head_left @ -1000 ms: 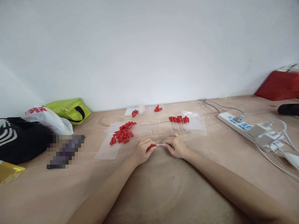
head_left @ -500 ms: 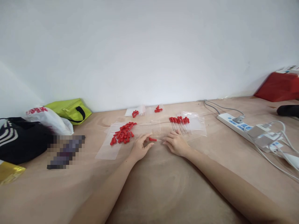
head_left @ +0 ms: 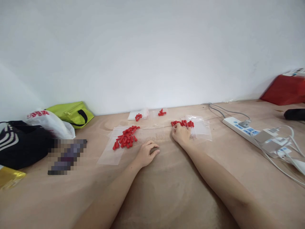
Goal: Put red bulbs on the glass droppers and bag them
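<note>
My right hand (head_left: 181, 135) is at the left end of a row of droppers with red rubber bulbs (head_left: 184, 123). Its fingers are closed on the dropper at that end, though they partly hide it. My left hand (head_left: 146, 154) rests on the table with thumb and fingers apart and nothing between them. Just beyond it, thin clear dropper tubes (head_left: 149, 133) lie side by side in a row. To their left, a pile of loose red rubber bulbs (head_left: 126, 136) sits on a clear plastic bag (head_left: 109, 156).
Two small groups of red bulbs (head_left: 138, 117) lie on bags near the wall. A white power strip (head_left: 235, 125) with plugs and cables runs along the right. On the left are a yellow-green bag (head_left: 71, 113), a white plastic bag (head_left: 51, 122) and a black bag (head_left: 26, 146).
My right hand has moved right and away from me, taking the red-bulbed dropper from between the hands to the row's left end. My left hand has let go of it and stayed nearly in place.
</note>
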A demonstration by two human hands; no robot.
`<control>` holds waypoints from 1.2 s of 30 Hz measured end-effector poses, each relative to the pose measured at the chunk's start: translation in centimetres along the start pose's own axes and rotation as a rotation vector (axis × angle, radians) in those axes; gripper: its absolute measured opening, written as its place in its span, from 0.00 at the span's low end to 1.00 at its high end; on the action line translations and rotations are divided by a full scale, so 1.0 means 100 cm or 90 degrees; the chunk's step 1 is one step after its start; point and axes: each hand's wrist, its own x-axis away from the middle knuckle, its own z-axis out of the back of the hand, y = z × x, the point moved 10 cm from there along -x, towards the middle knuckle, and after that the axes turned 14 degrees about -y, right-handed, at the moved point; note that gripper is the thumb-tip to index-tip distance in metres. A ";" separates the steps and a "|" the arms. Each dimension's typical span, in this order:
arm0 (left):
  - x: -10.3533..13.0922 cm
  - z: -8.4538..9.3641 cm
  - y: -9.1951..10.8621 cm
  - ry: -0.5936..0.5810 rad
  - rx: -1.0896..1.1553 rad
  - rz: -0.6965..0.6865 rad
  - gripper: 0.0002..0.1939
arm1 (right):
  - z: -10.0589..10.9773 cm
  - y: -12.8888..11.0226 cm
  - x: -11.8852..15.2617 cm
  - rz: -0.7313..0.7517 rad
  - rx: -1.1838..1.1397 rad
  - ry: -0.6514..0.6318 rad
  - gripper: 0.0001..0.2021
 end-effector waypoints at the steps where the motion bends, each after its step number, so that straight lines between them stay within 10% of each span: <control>1: 0.000 0.000 0.000 -0.001 -0.002 0.000 0.05 | -0.002 0.002 -0.001 -0.010 0.010 -0.005 0.11; 27: 0.001 -0.006 0.003 -0.001 -0.069 -0.023 0.05 | -0.025 -0.040 0.001 -0.038 -0.037 -0.165 0.17; 36: 0.024 0.060 -0.033 0.186 -0.446 0.325 0.11 | -0.015 -0.016 0.007 -0.024 -0.009 -0.116 0.16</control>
